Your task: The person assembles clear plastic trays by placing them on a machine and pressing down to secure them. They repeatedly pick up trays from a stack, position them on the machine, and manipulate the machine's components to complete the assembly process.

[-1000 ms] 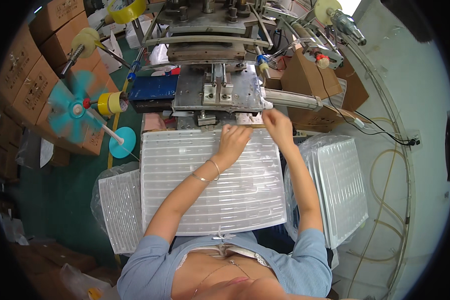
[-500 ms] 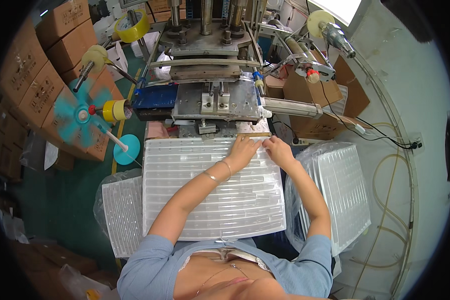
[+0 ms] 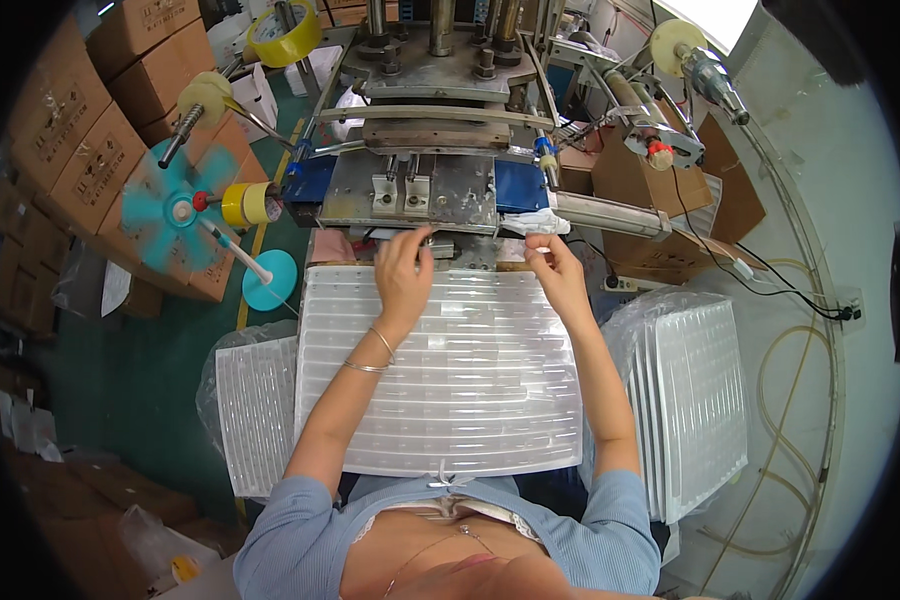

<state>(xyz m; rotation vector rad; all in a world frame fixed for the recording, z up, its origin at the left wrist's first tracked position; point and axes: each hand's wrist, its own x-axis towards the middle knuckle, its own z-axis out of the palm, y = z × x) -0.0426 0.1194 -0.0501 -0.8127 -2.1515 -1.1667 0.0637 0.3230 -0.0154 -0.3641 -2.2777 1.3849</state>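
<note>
A white ribbed plastic tray (image 3: 440,380) with rows of clear pieces lies in front of me, below a metal press. Beyond its far edge, my left hand (image 3: 404,275) is raised beside a small metal block at the front of the press, fingers stretched and thumb apart. My right hand (image 3: 560,275) is at the tray's far right, thumb and forefinger brought together by a wooden-coloured strip (image 3: 513,266). Whatever is between those fingertips is too small to make out. The sliding metal plate (image 3: 410,190) with two brackets sits just beyond both hands.
Stacked ribbed trays (image 3: 695,400) in plastic wrap stand at right, another tray (image 3: 257,415) at left. A turquoise fan (image 3: 180,210) spins beside cardboard boxes (image 3: 80,160). A yellow tape roll (image 3: 285,32) hangs at upper left. Cables (image 3: 800,290) run along the right wall.
My left hand has left the strip and moved left toward the metal block. The bracketed plate has slid left, baring blue at its right. My right hand has lifted slightly. The view has shifted.
</note>
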